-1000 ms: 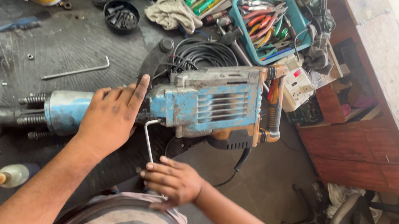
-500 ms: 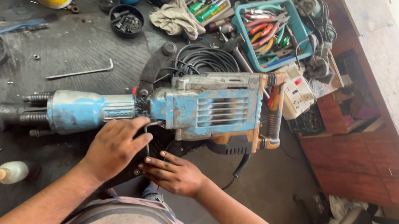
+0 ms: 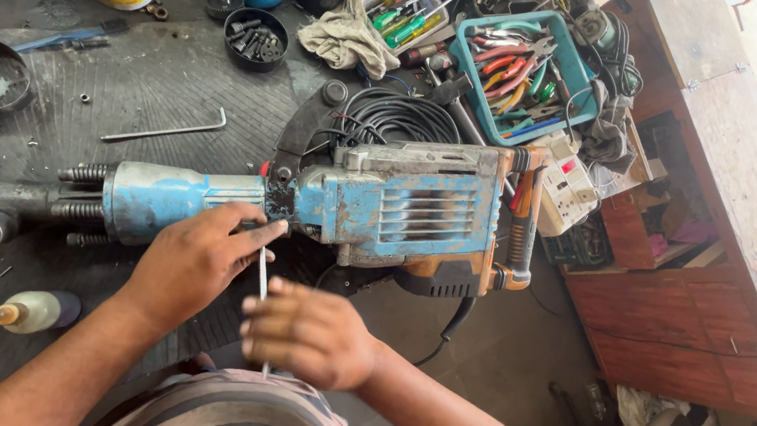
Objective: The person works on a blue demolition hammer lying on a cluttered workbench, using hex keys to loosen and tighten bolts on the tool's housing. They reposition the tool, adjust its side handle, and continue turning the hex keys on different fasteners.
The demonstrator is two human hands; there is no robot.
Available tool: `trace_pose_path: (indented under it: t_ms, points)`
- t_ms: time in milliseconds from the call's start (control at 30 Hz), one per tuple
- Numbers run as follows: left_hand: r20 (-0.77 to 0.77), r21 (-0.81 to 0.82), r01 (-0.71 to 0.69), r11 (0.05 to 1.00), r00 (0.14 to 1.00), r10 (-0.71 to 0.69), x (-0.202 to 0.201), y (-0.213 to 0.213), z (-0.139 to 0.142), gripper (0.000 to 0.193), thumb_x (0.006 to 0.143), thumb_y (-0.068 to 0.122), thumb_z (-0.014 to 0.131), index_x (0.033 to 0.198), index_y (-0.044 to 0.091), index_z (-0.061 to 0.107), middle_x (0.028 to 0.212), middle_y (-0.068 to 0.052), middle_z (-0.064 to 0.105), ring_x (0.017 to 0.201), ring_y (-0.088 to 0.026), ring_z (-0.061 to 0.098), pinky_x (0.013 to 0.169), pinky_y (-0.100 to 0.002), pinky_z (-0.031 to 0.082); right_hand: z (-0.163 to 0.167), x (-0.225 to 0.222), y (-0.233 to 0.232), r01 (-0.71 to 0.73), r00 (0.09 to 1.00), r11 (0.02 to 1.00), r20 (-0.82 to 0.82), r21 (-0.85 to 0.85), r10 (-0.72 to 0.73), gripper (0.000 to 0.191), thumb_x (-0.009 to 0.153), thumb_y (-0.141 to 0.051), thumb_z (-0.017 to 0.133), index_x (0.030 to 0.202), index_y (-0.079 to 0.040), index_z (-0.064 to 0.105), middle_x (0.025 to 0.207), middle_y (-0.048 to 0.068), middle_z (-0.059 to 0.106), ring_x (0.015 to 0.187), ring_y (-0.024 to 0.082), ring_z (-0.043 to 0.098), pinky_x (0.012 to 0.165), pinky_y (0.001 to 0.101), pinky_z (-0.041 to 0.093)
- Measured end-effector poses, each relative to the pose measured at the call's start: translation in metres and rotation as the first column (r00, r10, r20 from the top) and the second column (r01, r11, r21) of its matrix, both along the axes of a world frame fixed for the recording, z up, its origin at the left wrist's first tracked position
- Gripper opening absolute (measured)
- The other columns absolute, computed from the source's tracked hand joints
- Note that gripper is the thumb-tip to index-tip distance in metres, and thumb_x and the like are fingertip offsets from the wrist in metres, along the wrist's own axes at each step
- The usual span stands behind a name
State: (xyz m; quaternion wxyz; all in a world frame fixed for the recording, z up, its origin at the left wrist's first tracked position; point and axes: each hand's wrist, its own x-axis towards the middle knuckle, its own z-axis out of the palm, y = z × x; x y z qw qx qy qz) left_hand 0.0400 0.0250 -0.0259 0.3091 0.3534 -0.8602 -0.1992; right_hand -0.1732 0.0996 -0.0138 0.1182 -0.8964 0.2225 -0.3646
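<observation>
Dark workbench (image 3: 165,88), hands (image 3: 255,290) half-hiding hex key (image 3: 263,271)

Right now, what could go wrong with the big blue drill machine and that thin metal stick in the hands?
The thin hex key, pinched by the left hand and right hand, might slip out of the blue demolition hammer and jab a finger. Loose screws on the mat could roll away and get lost.

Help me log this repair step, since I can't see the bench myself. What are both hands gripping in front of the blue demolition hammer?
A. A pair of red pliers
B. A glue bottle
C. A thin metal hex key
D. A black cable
C: the left hand and the right hand both pinch a thin metal hex key that stands just before the blue demolition hammer.
</observation>
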Motion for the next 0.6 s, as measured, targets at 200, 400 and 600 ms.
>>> trace_pose_path:
  t_ms: [200, 400, 600]
  points:
    - [-0.188, 0.348, -0.09, 0.933, 0.968, 0.163, -0.021, -0.003, -0.006, 0.032, 0.084, 0.017, 0.08, 0.112, 0.006, 0.069, 0.093, -0.012, 0.073, 0.082, -0.03, 0.073, 0.069, -0.039, 0.056, 0.029, 0.016, -0.078, 0.181, 0.785, 0.698, 0.327, 0.693, -0.527, 0.043, 0.105, 0.005, 0.052, 0.147, -0.005, 0.05, 0.12, 0.01, 0.068, 0.108, 0.017, 0.072, 0.092, 0.0313, 0.061]
    - [-0.279, 0.427, -0.102, 0.898, 0.93, 0.239, -0.033, -0.004, -0.005, 0.039, 0.082, 0.013, 0.08, 0.116, 0.001, 0.065, 0.09, -0.014, 0.073, 0.078, -0.027, 0.075, 0.066, -0.038, 0.058, 0.03, 0.007, -0.146, -0.045, 0.758, 0.46, 0.33, 0.887, -0.563, 0.045, 0.104, 0.003, 0.051, 0.148, -0.004, 0.047, 0.112, 0.007, 0.066, 0.092, 0.011, 0.068, 0.082, 0.0282, 0.06]
    - [-0.21, 0.356, -0.155, 0.922, 0.948, 0.24, -0.034, -0.004, -0.007, 0.042, 0.081, 0.016, 0.082, 0.115, 0.0, 0.063, 0.086, -0.013, 0.072, 0.075, -0.029, 0.073, 0.063, -0.04, 0.055, 0.025, 0.014, -0.148, 0.049, 0.801, 0.503, 0.266, 0.863, -0.536, 0.044, 0.103, 0.006, 0.051, 0.147, -0.002, 0.05, 0.11, 0.006, 0.067, 0.085, 0.009, 0.065, 0.076, 0.0254, 0.056]
